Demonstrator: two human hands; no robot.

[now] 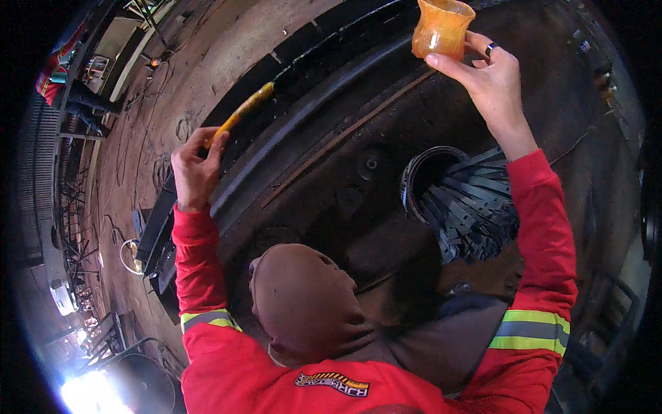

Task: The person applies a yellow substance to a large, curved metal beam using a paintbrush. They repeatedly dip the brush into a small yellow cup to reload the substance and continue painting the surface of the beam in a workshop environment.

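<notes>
Firmly pinched in the left grip [196, 165], between thumb and fingers: a slim yellow-handled tool [247, 109], probably a brush, pointing forward and to the right. At the far end, a dark tip near the long dark metalwork [314, 110]; touching or just above, impossible to tell. Held in the right grip [496, 79], thumb in front and fingers behind: a translucent orange pot [441, 31], flared mouth toward the top of the view, well apart from the tool. Inside the pot, contents not visible.

As for the progress, by careful judgement: both things already taken up, one in each grip. On the metalwork, too dark to decide which portion is finished and which remains.

Further out, a thin rusty bar [345, 134], and near it a round disc [371, 163]. Beside the right sleeve [541, 228], a tilted round container [407, 178] with many flat metal strips [476, 214] fanned out from the mouth. Far at upper left, a co-worker [52, 79] in red; at lower left, a strong white light [93, 393].
</notes>
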